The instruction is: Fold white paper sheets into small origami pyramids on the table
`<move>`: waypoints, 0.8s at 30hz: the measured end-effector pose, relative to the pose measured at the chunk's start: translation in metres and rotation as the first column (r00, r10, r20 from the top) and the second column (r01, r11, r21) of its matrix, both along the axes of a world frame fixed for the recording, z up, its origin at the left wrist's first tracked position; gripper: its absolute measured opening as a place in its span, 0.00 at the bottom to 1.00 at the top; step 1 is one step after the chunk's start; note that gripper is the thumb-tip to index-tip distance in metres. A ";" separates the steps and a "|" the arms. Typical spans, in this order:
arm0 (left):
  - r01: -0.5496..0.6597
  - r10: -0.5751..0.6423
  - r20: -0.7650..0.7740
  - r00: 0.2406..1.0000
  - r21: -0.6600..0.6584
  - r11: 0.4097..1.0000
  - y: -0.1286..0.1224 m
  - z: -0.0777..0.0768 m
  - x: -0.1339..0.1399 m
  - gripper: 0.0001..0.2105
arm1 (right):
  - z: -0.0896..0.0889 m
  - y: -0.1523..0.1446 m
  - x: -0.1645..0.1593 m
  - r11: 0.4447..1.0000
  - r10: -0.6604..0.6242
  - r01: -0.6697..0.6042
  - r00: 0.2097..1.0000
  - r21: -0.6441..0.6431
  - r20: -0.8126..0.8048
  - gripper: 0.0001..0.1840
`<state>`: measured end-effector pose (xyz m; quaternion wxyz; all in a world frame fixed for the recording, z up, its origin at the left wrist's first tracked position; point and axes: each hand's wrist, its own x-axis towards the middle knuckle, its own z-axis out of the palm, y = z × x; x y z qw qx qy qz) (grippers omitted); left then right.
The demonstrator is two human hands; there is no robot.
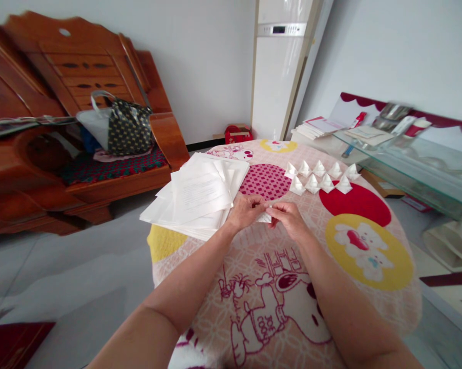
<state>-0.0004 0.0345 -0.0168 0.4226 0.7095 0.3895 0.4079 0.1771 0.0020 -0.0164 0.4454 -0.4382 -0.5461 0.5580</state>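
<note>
Both hands meet over the middle of the round table, pinching a small folded piece of white paper between them. My left hand grips its left side, and my right hand has thumb and fingers closed on the right side. Much of the paper is hidden by the fingers. Left of my left hand lies a loose stack of white paper sheets, the top ones with faint print. Beyond my right hand stand several folded white paper boats in two rows.
A patterned cloth covers the round table. At the right is a glass shelf with papers, metal bowls and a cup. A wooden bench holding a dotted bag stands at the left. A white air conditioner stands behind.
</note>
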 end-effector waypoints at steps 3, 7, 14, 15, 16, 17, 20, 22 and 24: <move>0.044 -0.045 -0.021 0.999 -0.053 0.998 -0.001 0.001 0.000 0.13 | -0.001 0.000 0.003 0.999 0.033 -0.033 0.999 0.007 -0.008 0.18; 0.118 -0.079 0.169 0.983 -0.240 0.963 -0.002 -0.004 0.003 0.18 | 0.001 0.000 0.005 1.000 -0.009 0.009 1.000 0.006 -0.028 0.18; 0.055 -0.034 0.100 0.994 -0.211 0.976 0.003 -0.003 -0.001 0.20 | 0.003 0.000 0.002 0.997 -0.014 0.009 0.997 -0.074 -0.070 0.18; 0.057 -0.047 0.053 0.997 -0.196 0.979 0.003 -0.002 -0.002 0.19 | 0.003 0.000 0.002 0.996 -0.003 -0.003 0.998 -0.089 -0.066 0.18; 0.060 -0.057 0.024 0.998 -0.189 0.980 0.003 -0.002 -0.003 0.19 | 0.003 0.000 0.003 0.995 0.008 -0.014 0.998 -0.100 -0.058 0.17; 0.058 -0.055 0.017 0.998 -0.187 0.981 0.002 -0.001 -0.003 0.19 | 0.003 0.001 0.004 0.994 0.014 -0.019 0.999 -0.106 -0.047 0.17; 0.096 -0.074 0.101 0.992 -0.237 0.967 0.001 -0.001 -0.002 0.24 | 0.003 0.002 0.008 0.995 -0.017 0.014 1.000 -0.102 -0.026 0.17; 0.159 -0.107 0.184 0.977 -0.300 0.941 0.001 -0.001 -0.002 0.26 | 0.003 0.004 0.009 0.993 -0.090 0.086 0.995 -0.084 -0.048 0.17; 0.195 -0.117 0.232 0.966 -0.349 0.917 0.002 -0.001 -0.002 0.26 | 0.003 0.005 0.010 0.985 -0.162 0.157 0.983 -0.068 -0.082 0.17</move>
